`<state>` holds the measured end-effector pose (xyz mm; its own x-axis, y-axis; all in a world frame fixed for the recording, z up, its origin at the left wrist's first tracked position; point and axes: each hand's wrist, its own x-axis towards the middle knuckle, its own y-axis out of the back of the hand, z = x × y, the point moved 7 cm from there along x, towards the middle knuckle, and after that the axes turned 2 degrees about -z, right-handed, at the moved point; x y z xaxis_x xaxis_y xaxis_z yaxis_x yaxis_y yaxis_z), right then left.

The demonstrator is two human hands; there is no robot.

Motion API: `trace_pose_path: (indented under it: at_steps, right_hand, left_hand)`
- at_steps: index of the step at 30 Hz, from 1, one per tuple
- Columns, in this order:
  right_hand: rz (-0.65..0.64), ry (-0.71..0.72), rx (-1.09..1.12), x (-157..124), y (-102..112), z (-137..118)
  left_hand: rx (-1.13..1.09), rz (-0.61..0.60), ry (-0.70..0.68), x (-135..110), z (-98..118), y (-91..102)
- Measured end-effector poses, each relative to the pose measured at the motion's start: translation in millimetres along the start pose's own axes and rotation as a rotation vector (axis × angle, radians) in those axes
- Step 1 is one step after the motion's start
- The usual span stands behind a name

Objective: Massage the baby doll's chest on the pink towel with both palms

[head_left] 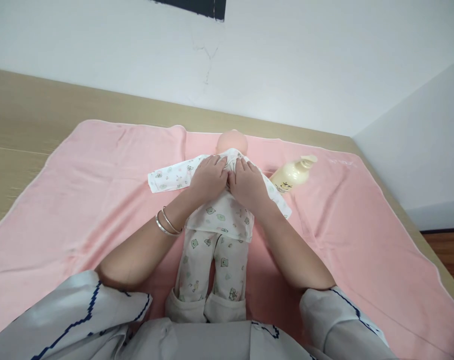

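A baby doll (pixel 232 142) lies on its back, its head away from me. It wears a white printed shirt (pixel 221 218) and matching printed trousers (pixel 197 260). My left hand (pixel 210 177) and my right hand (pixel 249 185) meet over the doll's chest, thumbs close together at the shirt front. Their fingers rest bent on the cloth, which puckers between them near the collar. Both hands appear to grip the shirt; the exact pinch is hidden under the fingers. Its sleeves spread out to either side. Two silver bangles (pixel 167 221) circle my left wrist.
A pale yellow pump bottle (pixel 291 175) lies tilted beside the doll's sleeve on the right. Beneath everything, a pink blanket (pixel 110 165) covers much of the wooden table (pixel 20 115). A white wall (pixel 287 65) rises behind the far edge.
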<state>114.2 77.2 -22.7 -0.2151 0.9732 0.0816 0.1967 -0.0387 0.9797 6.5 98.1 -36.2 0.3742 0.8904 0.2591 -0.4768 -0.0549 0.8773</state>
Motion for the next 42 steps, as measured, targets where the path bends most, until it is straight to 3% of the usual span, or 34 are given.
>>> trace_pose_path:
  at_steps: [6,10,14,16,20,23,27,29,34,37,39,42]
  right_hand:
    - [-0.008,0.015,-0.023,-23,7,-29]
    - [-0.065,0.020,-0.006,-26,8,-31]
    - [-0.096,0.051,0.128,-28,18,-28]
    - [-0.043,0.074,0.240,-29,28,-27]
    - [0.218,0.059,0.363,-27,43,-18]
    - [0.252,0.011,0.312,-20,31,-15]
    - [0.058,-0.057,0.208,-8,4,-14]
    - [0.031,-0.045,0.211,-8,2,-14]
    - [0.260,0.015,0.293,-19,29,-10]
    - [0.336,0.001,0.287,-23,33,-8]
    - [0.274,-0.013,0.251,-20,25,-10]
    - [0.080,-0.024,0.192,-14,7,-14]
  left_hand:
    - [-0.018,0.052,0.060,9,-17,-5.9]
    - [-0.033,0.113,0.185,6,-20,-2.2]
    - [-0.047,0.140,0.222,4,-21,-1.1]
    - [-0.066,0.133,0.213,4,-22,-2.1]
    - [-0.133,0.140,0.189,5,-23,-2.7]
    - [-0.166,0.155,0.188,4,-23,-2.3]
    - [-0.180,0.179,0.197,3,-24,-1.5]
    - [-0.174,0.175,0.197,3,-25,-1.4]
    - [-0.162,0.146,0.188,3,-23,-0.5]
    - [-0.163,0.170,0.196,2,-22,2.1]
    - [-0.156,0.166,0.194,2,-21,1.8]
    - [-0.143,0.182,0.204,1,-22,1.7]
